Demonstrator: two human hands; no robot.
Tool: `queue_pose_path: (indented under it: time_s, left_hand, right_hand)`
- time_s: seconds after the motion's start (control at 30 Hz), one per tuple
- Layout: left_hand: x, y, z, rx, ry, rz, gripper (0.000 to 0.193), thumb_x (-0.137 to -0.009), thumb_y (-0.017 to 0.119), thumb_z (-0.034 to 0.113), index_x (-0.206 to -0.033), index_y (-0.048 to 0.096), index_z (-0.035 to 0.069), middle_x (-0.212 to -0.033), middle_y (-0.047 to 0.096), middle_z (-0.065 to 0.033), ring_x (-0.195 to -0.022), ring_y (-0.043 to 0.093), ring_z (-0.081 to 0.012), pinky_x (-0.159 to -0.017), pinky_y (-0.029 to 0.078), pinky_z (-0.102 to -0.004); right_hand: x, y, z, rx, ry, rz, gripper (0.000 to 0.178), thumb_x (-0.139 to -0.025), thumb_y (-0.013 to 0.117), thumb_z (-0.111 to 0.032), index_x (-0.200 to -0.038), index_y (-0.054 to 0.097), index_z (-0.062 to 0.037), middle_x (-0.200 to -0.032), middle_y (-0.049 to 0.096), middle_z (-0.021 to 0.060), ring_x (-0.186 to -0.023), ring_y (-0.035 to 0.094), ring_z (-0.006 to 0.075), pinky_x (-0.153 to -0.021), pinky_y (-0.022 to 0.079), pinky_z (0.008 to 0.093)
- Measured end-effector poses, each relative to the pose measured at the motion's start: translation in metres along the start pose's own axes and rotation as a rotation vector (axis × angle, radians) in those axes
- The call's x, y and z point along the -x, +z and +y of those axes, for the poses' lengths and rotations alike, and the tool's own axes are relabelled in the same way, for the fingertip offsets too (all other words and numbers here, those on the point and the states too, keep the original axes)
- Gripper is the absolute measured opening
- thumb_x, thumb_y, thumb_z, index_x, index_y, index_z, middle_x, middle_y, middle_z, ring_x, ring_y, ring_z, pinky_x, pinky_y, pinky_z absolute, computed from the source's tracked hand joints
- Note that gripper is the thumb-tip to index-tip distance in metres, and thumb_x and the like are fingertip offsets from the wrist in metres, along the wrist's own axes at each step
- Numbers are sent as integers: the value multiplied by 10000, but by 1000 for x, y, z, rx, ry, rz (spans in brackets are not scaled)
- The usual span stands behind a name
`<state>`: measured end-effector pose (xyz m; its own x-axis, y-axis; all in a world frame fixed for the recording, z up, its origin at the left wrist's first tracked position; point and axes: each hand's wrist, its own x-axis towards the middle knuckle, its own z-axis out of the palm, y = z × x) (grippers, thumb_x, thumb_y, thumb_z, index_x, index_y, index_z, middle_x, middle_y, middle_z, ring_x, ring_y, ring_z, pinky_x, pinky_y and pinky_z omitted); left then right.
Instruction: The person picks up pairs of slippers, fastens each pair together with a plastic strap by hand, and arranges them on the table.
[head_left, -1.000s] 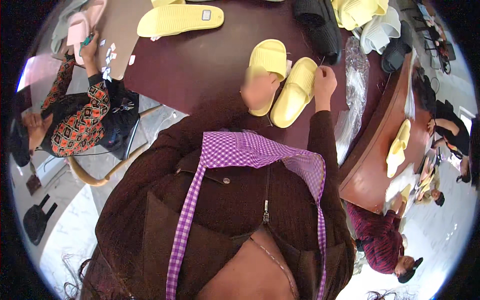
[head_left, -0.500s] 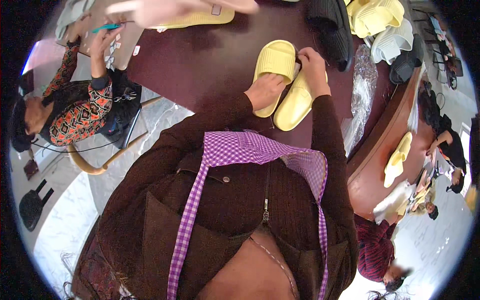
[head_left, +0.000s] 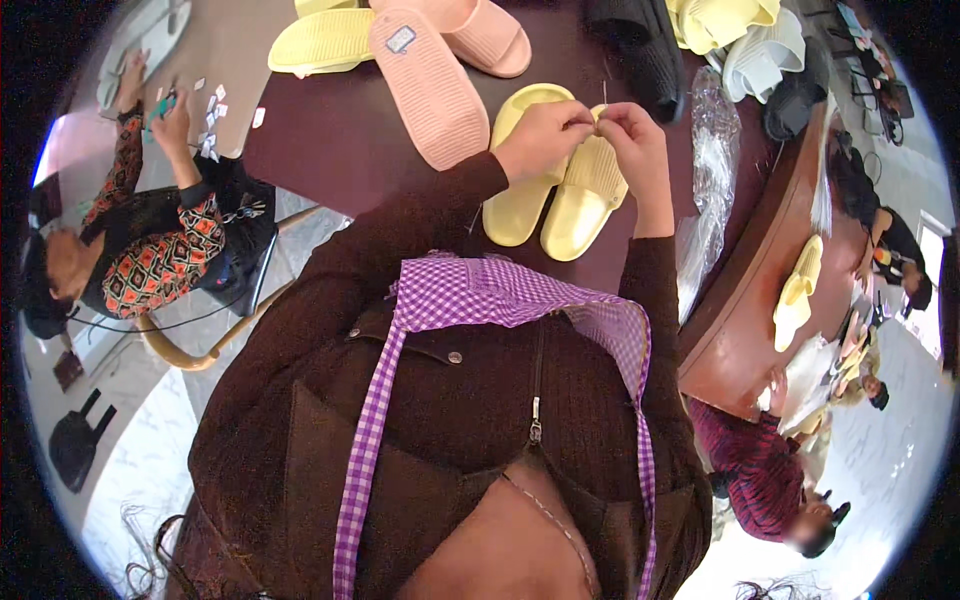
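Note:
A pair of pale yellow slippers lies side by side on the dark red table. Over the far part of the left slipper (head_left: 511,215) is my left hand (head_left: 545,140), its fingertips pinched together. My right hand (head_left: 638,150) is just above the right slipper (head_left: 585,215), whose ribbed strap shows below the fingers. Both hands' fingertips meet over the far end of this slipper. A thin, thread-like line rises beside them; whatever they pinch is too small to make out.
Pink slippers (head_left: 430,90), one sole up, lie beyond my left forearm near a yellow slipper (head_left: 320,42). Black slippers (head_left: 640,50), clear plastic wrap (head_left: 712,150) and more yellow and white slippers are to the right. A co-worker (head_left: 160,250) sits at left; other people are at right.
My hands have come together at the fingertips over the far end of the yellow slippers, which now lie with straps nearer me. The blurred pink slippers at the top now rest on the table.

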<state>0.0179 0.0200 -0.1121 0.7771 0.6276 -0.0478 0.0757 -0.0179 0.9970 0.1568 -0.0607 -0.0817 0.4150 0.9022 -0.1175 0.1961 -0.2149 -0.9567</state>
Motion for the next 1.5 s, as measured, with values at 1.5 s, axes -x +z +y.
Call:
queue_pose_path:
  time_s: [1.5]
  left_hand:
    - [66,19,78,443,-144,-221,172,-891,530,131,-970,630,16,-813,618,2,-667,525,-41,-557,409,-167]
  right_hand:
    - [131,6,-55,236,-268,471,86,-806,618,-31,-886,631,-2,-721,606,-17,-615,525,29,-557,430,181]
